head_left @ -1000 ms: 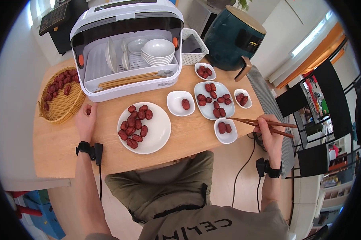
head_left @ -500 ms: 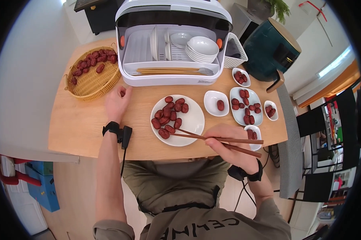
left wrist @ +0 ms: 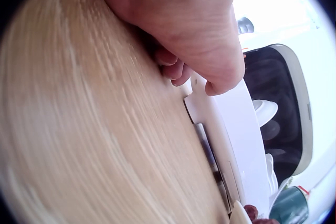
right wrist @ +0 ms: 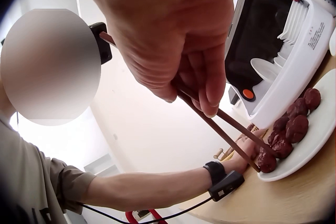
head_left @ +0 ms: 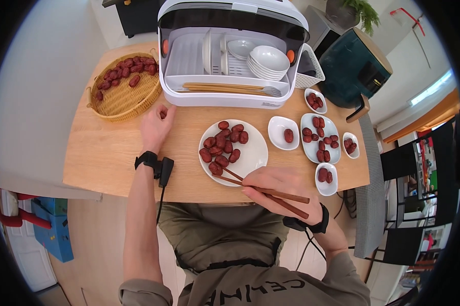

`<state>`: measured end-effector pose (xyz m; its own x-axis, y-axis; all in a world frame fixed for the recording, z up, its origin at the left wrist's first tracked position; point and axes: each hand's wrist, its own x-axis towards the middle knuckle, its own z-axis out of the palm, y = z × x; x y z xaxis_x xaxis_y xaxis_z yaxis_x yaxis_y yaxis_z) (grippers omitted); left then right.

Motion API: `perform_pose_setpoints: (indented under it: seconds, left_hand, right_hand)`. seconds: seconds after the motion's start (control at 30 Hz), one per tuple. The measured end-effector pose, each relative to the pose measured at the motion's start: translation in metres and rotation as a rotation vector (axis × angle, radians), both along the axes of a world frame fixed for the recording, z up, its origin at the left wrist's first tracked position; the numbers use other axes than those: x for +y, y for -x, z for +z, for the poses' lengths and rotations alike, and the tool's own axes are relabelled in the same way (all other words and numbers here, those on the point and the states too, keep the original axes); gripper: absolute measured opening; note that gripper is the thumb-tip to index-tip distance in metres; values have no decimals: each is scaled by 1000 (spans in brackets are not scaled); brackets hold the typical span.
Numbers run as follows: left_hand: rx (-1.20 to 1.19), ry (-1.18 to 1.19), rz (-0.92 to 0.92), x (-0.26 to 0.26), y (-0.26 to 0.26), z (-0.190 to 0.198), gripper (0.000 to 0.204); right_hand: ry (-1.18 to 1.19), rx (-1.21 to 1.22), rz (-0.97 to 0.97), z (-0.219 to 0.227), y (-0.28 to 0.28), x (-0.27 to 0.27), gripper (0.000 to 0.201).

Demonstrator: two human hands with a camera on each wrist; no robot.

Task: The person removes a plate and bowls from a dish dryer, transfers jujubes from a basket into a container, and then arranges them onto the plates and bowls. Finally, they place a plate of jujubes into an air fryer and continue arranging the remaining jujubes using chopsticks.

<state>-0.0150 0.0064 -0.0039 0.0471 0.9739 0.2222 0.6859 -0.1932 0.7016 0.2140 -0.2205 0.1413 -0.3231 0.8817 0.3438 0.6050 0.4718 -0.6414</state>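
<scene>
My right hand (head_left: 278,184) grips a pair of brown wooden chopsticks (head_left: 281,195). Their tips reach the near-left edge of a round white plate (head_left: 253,153) that bears several red dates (head_left: 220,142). In the right wrist view the chopstick tips stand on either side of the date nearest the rim (right wrist: 266,161). My left hand (head_left: 156,127) rests on the table beside the woven basket, its fingers loosely curled. The left wrist view shows those fingers (left wrist: 181,74) bent under the palm, with nothing visible held in them.
Several dates lie in a woven basket (head_left: 123,104) at the left. Right of the plate, a square white dish (head_left: 278,133) holds one date; small dishes surround a larger pale plate (head_left: 311,122) of dates. Behind stand a white dish cabinet (head_left: 225,99) and a green air fryer (head_left: 347,66).
My right hand has carried the chopsticks left from the small dishes to the round plate, their tips now at its near-left date. The left hand stays put; the head view has shifted.
</scene>
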Motion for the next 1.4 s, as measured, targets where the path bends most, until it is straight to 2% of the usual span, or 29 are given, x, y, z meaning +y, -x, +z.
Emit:
perform_pose_setpoints:
  seconds: [0.1, 0.23, 0.33, 0.4, 0.53, 0.6, 0.7, 0.8, 1.03, 1.1, 1.2, 1.4]
  left_hand:
    - [2, 21, -1, -2, -1, 4, 43]
    - [-6, 52, -6, -2, 0, 5, 44]
    - [4, 59, 3, -4, 0, 8, 45]
    - [-26, 57, -28, 2, 1, -2, 45]
    - [-30, 33, -34, 6, 4, -9, 43]
    - [-48, 25, -48, 6, 4, -9, 43]
    - [-95, 31, -60, 4, 3, -6, 43]
    - [-54, 9, -65, 3, 2, -5, 43]
    - [-24, -10, -40, 2, 1, -4, 40]
    - [-10, 13, -29, 2, 2, -4, 40]
    - [-7, 36, -24, 3, 1, -5, 39]
    - [-9, -20, -10, 4, 4, -6, 41]
  right_hand:
    - [49, 17, -13, -4, 0, 0, 11]
    - [4, 37, -26, -6, -8, -10, 10]
    - [60, 78, -138, 11, -24, -30, 8]
    - [52, 105, -240, 24, -48, -52, 11]
    - [46, 153, -594, 44, -90, -105, 9]
    - [100, 84, -729, 50, -106, -125, 12]
    - [144, 165, -841, 40, -122, -146, 13]
    - [151, 97, -861, 29, -132, -158, 13]
    - [148, 105, -904, 21, -139, -165, 11]
    - [51, 274, -950, 21, -141, -169, 11]
    - [29, 300, -961, 25, -137, -162, 11]
    - [71, 314, -825, 20, -120, -142, 10]
